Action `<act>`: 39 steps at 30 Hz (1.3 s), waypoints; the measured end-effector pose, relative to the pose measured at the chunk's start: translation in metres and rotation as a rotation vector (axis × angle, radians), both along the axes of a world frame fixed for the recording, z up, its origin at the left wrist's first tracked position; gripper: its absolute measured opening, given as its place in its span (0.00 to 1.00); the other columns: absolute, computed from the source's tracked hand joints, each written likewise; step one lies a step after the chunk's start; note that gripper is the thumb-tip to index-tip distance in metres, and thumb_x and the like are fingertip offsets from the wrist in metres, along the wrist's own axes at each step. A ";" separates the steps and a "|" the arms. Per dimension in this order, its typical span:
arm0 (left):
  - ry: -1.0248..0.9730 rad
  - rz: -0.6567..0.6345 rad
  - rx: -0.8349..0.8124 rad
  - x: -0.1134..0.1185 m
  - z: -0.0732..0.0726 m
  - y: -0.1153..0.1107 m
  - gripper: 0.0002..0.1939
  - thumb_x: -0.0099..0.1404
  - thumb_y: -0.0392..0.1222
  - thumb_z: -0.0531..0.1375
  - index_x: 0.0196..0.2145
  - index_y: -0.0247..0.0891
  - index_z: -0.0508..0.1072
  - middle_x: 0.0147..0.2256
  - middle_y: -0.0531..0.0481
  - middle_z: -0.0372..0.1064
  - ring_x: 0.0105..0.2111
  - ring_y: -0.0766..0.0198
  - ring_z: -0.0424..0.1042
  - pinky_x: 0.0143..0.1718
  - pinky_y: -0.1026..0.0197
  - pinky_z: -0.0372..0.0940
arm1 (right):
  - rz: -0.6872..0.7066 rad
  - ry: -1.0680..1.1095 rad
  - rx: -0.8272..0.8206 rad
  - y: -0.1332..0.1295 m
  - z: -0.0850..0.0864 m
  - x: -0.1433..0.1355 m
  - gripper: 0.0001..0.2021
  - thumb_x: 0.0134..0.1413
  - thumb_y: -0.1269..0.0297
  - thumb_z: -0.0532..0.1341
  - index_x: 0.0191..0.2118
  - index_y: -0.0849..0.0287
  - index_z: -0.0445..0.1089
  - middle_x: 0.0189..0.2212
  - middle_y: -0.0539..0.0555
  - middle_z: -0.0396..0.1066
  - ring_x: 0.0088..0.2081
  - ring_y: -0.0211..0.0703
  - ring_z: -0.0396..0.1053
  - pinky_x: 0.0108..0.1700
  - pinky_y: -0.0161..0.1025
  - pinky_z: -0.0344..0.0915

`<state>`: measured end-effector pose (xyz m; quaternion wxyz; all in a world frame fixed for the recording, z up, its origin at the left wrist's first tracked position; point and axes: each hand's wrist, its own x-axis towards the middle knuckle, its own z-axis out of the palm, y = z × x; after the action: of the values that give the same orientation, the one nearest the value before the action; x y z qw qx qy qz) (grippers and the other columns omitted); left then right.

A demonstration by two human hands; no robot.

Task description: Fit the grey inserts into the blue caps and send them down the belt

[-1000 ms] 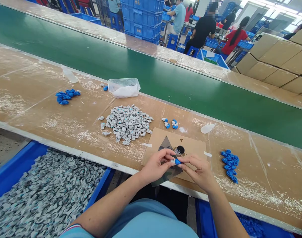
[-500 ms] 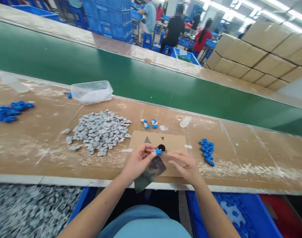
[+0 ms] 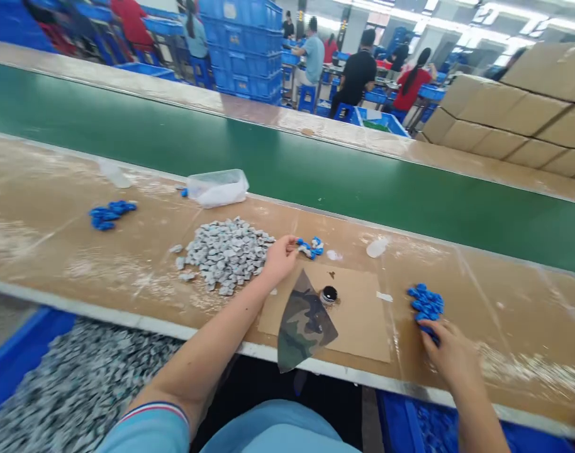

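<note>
My left hand (image 3: 280, 257) is at the small group of blue and white pieces (image 3: 312, 248), its fingertips pinched around a blue piece at the group's left side. My right hand (image 3: 450, 349) touches the near end of the blue pile (image 3: 426, 302), with thumb and fingers around a blue piece. Between the hands a camouflage cloth (image 3: 304, 324) lies on a cardboard sheet (image 3: 363, 321), beside a small round pot with a black top (image 3: 329, 294). A heap of grey pieces (image 3: 228, 255) lies left of the cardboard.
A clear plastic tray (image 3: 219, 187) stands at the table's back edge before the green belt (image 3: 287, 163). More blue pieces (image 3: 109, 215) lie at left. Bins of grey pieces (image 3: 94, 371) and blue pieces (image 3: 436, 428) are below the front edge. People sit across the belt.
My left hand has moved from beside the black-topped pot up to the small group, no longer holding its piece over the cloth. My right hand has moved right to the blue pile. The view has shifted.
</note>
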<state>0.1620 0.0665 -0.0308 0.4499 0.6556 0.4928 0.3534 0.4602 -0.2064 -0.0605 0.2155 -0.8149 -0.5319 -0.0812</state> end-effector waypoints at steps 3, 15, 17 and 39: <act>0.073 0.076 0.089 -0.033 0.003 -0.003 0.13 0.53 0.27 0.56 0.36 0.37 0.72 0.39 0.46 0.74 0.36 0.60 0.72 0.44 0.55 0.66 | -0.012 0.073 -0.042 0.001 0.000 0.008 0.11 0.42 0.54 0.56 0.27 0.49 0.73 0.25 0.56 0.72 0.26 0.52 0.69 0.30 0.51 0.68; 0.588 -0.264 0.495 -0.065 -0.007 -0.019 0.14 0.60 0.26 0.51 0.31 0.38 0.73 0.33 0.44 0.71 0.38 0.55 0.65 0.43 0.52 0.61 | 0.063 0.685 0.111 0.045 0.019 -0.055 0.21 0.41 0.43 0.64 0.33 0.55 0.73 0.25 0.55 0.76 0.27 0.46 0.74 0.29 0.41 0.72; 0.607 -0.255 0.502 -0.060 -0.009 -0.018 0.14 0.61 0.27 0.50 0.30 0.38 0.73 0.31 0.43 0.69 0.37 0.54 0.65 0.43 0.52 0.62 | 0.135 0.723 0.146 0.055 0.023 -0.072 0.19 0.43 0.44 0.64 0.34 0.56 0.73 0.26 0.55 0.76 0.28 0.46 0.74 0.31 0.41 0.73; -0.630 -0.115 -0.642 -0.034 -0.015 -0.109 0.20 0.47 0.51 0.70 0.31 0.35 0.72 0.29 0.51 0.72 0.30 0.67 0.73 0.39 0.61 0.68 | 0.461 0.324 0.092 0.100 0.032 -0.129 0.12 0.61 0.58 0.55 0.42 0.53 0.73 0.36 0.55 0.76 0.38 0.44 0.73 0.39 0.41 0.71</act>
<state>0.1276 -0.0422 -0.0458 0.7774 0.3698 0.3790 0.3395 0.3312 -0.1061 -0.0288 0.3472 -0.6642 -0.6575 0.0773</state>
